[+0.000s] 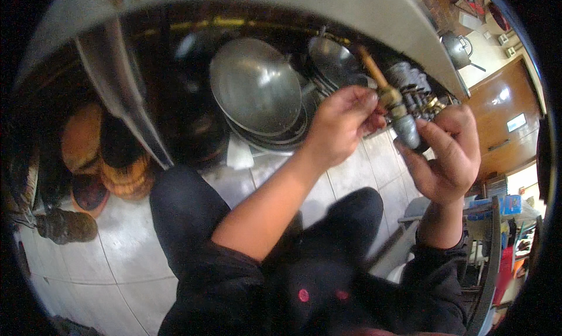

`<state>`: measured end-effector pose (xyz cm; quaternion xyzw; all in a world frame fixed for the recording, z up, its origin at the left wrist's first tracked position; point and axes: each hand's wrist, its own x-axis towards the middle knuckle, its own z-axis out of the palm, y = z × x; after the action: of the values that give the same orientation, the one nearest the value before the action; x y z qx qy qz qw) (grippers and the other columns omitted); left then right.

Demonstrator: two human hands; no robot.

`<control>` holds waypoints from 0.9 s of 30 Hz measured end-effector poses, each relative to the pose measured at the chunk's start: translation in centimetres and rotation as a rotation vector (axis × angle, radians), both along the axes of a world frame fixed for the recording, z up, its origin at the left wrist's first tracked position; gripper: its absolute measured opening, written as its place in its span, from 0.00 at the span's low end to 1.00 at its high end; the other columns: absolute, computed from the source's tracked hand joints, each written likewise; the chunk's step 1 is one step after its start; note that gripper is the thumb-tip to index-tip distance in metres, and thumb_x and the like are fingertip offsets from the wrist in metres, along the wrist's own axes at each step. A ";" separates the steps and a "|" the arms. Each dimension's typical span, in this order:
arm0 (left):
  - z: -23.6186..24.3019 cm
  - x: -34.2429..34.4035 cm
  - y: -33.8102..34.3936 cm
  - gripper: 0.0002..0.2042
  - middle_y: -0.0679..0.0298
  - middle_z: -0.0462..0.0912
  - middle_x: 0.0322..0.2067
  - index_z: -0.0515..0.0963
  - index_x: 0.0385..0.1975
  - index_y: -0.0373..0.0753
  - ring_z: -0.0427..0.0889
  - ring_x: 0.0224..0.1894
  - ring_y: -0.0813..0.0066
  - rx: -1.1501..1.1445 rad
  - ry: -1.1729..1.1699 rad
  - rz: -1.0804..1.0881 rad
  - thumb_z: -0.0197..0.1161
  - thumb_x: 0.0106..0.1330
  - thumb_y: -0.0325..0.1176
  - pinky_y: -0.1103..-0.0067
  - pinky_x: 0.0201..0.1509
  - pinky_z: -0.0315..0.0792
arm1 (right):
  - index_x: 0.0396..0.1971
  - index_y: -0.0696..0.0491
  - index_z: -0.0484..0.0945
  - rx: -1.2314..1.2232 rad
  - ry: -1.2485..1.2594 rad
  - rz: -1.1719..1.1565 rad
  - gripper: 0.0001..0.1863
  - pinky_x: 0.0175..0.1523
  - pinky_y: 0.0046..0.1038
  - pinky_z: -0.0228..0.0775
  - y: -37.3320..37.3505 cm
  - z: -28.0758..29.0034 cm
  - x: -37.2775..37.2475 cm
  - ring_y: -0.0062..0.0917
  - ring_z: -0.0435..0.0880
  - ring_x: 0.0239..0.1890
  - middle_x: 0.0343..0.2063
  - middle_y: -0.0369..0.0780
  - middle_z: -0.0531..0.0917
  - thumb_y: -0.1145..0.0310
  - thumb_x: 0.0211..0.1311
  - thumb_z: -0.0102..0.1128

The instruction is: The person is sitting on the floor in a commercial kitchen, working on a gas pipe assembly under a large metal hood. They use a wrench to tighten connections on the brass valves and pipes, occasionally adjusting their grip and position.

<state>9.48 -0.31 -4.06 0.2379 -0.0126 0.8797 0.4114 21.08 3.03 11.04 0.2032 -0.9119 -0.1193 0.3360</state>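
Observation:
Up in front of me, right of centre, is a metal valve-like fitting (404, 128), brass-coloured in the middle and grey at its rounded near end. A thin orange-brown tube or rod (373, 67) runs from its far end. My left hand (342, 119) pinches the fitting's brass part from the left, with the fingertips partly hidden. My right hand (448, 154) comes from the right, thumb and forefinger curled closed about the grey end. Dark knobbed metal parts (418, 99) show just behind the fitting; I cannot tell whether they are joined to it.
Beyond my left forearm, a large metal wok (254, 84) leans on stacked pans under a counter (205, 2). More pans (333, 58) stand right of it. Clay pots (82, 137) and a jar (67, 226) are at left. A kettle (456, 49) and loaded shelf (492, 248) are at right.

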 end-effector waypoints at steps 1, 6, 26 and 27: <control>-0.4 -0.1 0.2 0.09 0.62 0.79 0.36 0.72 0.44 0.37 0.79 0.38 0.73 0.042 0.018 -0.026 0.52 0.69 0.31 0.76 0.47 0.74 | 0.30 0.58 0.80 -0.001 0.004 0.017 0.18 0.28 0.30 0.62 0.1 0.1 -0.1 0.31 0.72 0.24 0.23 0.40 0.72 0.72 0.32 0.73; -0.6 0.3 0.2 0.08 0.61 0.78 0.36 0.72 0.43 0.40 0.79 0.41 0.68 0.174 0.022 -0.159 0.52 0.66 0.25 0.71 0.50 0.74 | 0.30 0.55 0.80 -0.018 0.012 0.074 0.19 0.28 0.31 0.62 0.0 1.2 0.3 0.31 0.72 0.24 0.25 0.38 0.72 0.71 0.30 0.73; -1.8 -0.2 -0.5 0.12 0.59 0.78 0.41 0.72 0.51 0.42 0.77 0.44 0.68 0.243 0.008 -0.177 0.51 0.68 0.28 0.69 0.53 0.72 | 0.27 0.52 0.80 -0.118 -0.150 0.208 0.13 0.28 0.32 0.64 -1.3 7.8 -0.3 0.34 0.74 0.22 0.20 0.38 0.75 0.63 0.42 0.72; -1.4 0.2 -0.6 0.12 0.59 0.78 0.41 0.71 0.51 0.42 0.77 0.44 0.68 0.261 -0.006 -0.193 0.52 0.68 0.28 0.69 0.53 0.72 | 0.27 0.53 0.80 -0.083 -0.129 0.166 0.12 0.28 0.33 0.64 -1.5 9.1 -0.5 0.34 0.75 0.22 0.20 0.39 0.75 0.64 0.43 0.71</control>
<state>9.65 -0.88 -5.50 0.2844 -0.1508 0.8276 0.4598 20.54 1.57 20.10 0.2712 -0.9159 -0.0397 0.2933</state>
